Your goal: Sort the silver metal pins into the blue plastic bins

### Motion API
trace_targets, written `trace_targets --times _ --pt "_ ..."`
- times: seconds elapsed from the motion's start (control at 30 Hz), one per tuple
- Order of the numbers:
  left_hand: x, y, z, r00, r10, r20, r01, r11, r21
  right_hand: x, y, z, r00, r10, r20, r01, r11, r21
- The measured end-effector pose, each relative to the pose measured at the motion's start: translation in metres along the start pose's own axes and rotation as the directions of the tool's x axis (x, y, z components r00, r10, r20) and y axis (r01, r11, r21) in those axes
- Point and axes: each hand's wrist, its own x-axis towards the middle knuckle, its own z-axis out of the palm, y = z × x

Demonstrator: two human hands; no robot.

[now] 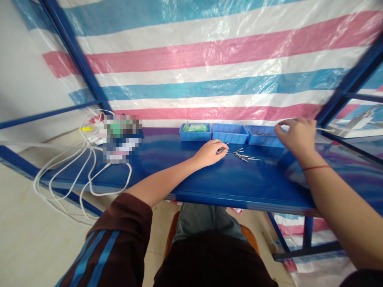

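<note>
On the desk point(209, 181), metal pins point(243, 158) lie roughly parallel to the back edge, right of the nearer left hand point(210, 153), which clasps more; I cannot tell the right hand point(299, 137)'s grip.

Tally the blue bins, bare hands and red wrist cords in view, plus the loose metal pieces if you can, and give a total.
Blue bins: 3
Bare hands, left hand and right hand: 2
Red wrist cord: 1
Metal pieces: too overlapped to count
Total, without the metal pieces: 6
</note>
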Motion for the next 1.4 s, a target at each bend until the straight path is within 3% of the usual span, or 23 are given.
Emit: trace_targets --times 0.07,0.1,0.17,0.23,0.33,0.43,0.7,0.93,1.07,1.4 --pt "0.0 0.0 0.0 1.0 0.006 0.009 -0.006 1.0 0.005 -0.004 -0.019 0.0 0.986 -0.138 0.09 0.125 0.983 0.133" --pt "0.0 0.0 0.0 1.0 0.004 0.009 -0.004 1.0 0.008 -0.008 -0.029 0.001 0.952 -0.249 0.18 0.202 0.948 0.247" --pt "0.0 -0.001 0.001 1.0 -0.006 -0.007 0.006 1.0 0.015 -0.017 -0.051 0.004 0.846 -0.463 0.266 0.328 0.844 0.425" --pt "0.0 -0.001 0.002 0.999 -0.026 -0.048 0.026 0.999 0.018 -0.027 -0.068 0.01 0.755 -0.619 0.216 0.468 0.739 0.485" --pt "0.0 -0.003 0.003 0.992 -0.052 -0.113 0.054 0.998 0.015 -0.037 -0.081 0.023 0.65 -0.737 0.183 0.577 0.637 0.511" --pt "0.0 -0.006 0.005 0.991 -0.065 -0.12 0.067 0.998 0.007 -0.039 -0.082 0.033 0.605 -0.766 0.219 0.593 0.617 0.517" --pt "-0.002 -0.005 0.006 0.994 -0.079 -0.069 0.081 0.997 0.018 -0.038 -0.077 0.034 0.679 -0.699 0.223 0.554 0.688 0.469" --pt "-0.001 -0.005 0.003 0.98 -0.178 0.091 0.164 0.977 0.137 -0.037 -0.079 0.027 0.799 -0.585 0.14 0.468 0.751 0.466" --pt "-0.001 -0.006 0.003 0.977 -0.186 0.104 0.168 0.973 0.16 -0.038 -0.083 0.02 0.854 -0.512 0.096 0.389 0.75 0.535" --pt "0.001 -0.006 0.002 0.993 -0.119 0.0 0.119 0.992 0.03 -0.043 -0.093 0.008 0.88 -0.475 -0.009 0.375 0.683 0.627"
